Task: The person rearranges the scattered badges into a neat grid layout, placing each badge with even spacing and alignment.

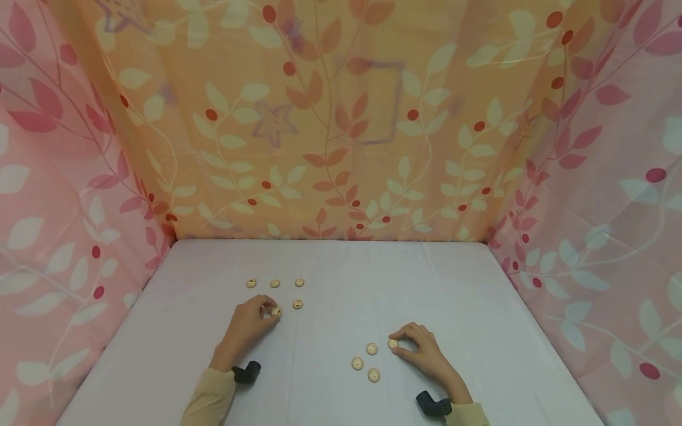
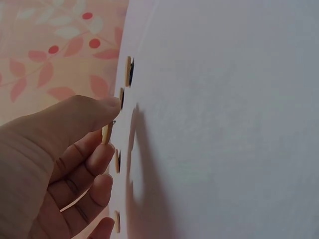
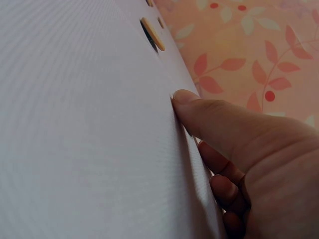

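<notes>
The discs (image 1: 357, 363) are pale tan; the tabletop (image 1: 319, 343) is white. The back curtain (image 1: 383, 171), at twelve o'clock, is orange with cream and coral leaves, red dots (and faint purple stars). The side curtains (image 1: 58, 195), at nine and three, are leafy pink. Both sleeves (image 1: 210, 395) are beige.

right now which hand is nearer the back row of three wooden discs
Left. The left hand is just in front of that row of discs; the right hand is farther off to the right.
</notes>
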Available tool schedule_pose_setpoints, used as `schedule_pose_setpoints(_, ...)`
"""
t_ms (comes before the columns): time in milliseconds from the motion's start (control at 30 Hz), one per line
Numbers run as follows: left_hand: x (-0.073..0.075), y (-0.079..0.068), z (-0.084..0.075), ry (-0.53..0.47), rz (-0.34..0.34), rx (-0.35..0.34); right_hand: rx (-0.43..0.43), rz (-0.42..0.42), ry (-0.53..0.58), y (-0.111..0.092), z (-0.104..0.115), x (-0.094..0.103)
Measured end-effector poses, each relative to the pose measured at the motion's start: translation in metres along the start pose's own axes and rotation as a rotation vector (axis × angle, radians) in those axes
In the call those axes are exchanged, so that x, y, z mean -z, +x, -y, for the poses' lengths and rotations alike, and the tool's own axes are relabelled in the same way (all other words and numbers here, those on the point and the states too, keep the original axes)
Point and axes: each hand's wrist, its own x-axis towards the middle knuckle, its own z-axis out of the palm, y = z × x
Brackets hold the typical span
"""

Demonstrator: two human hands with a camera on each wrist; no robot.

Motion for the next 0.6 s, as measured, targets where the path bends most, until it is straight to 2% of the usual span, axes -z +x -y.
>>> schedule_pose_setpoints(600, 0.000, 0.020, 0.014, 0.007, 0.008, 0.064, 0.011, -0.002, -0.012, 0.000, -0.002, -0.001)
